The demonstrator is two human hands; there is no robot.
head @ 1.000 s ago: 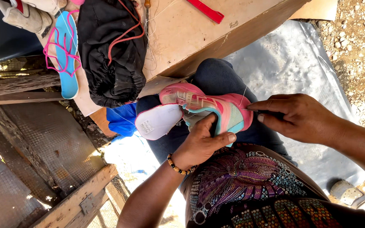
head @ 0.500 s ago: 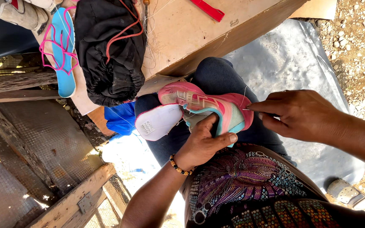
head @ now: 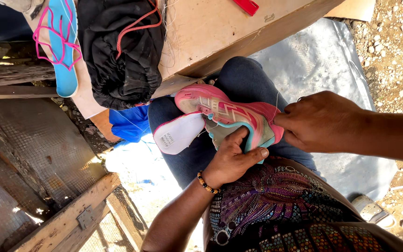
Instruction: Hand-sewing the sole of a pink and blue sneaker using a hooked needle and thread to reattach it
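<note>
1. Right-hand grip [head: 320, 122]: thumb and fingers pressed together, pinching the end of a pink sneaker [head: 227, 116] where a thin pale thread [head: 276, 100] rises from the fabric.
2. Left-hand grip [head: 233, 158]: fingers curled up around the underside of the same sneaker, thumb laid along its teal-and-pink edge, clamping the shoe from below; a beaded bracelet [head: 207, 183] circles that wrist.
3. Between the two grips, the sneaker lies on its side across the person's lap, resting on dark blue jeans [head: 243, 81], its pink upper with pale zigzag trim turned toward the camera.
4. Just beyond the left grip, away from the right hand, a white insole [head: 178, 135] sticks out of the shoe's opening.
5. Below the left grip, toward the wearer, a patterned purple shirt [head: 276, 196] fills the near edge of the view.
6. Past the insole, a piece of blue cloth [head: 129, 123] sits tucked against the jeans, beneath the edge of a wooden desk [head: 211, 28].
7. On the desk, well apart from both grips, lie a crumpled black garment [head: 122, 51] with a red cord, a blue sandal [head: 64, 44] with pink straps, and a small red object [head: 246, 6] at the far edge.
8. Behind the right grip, a grey plastic sheet [head: 327, 60] covers the ground, with gravel [head: 392, 42] beyond it.
</note>
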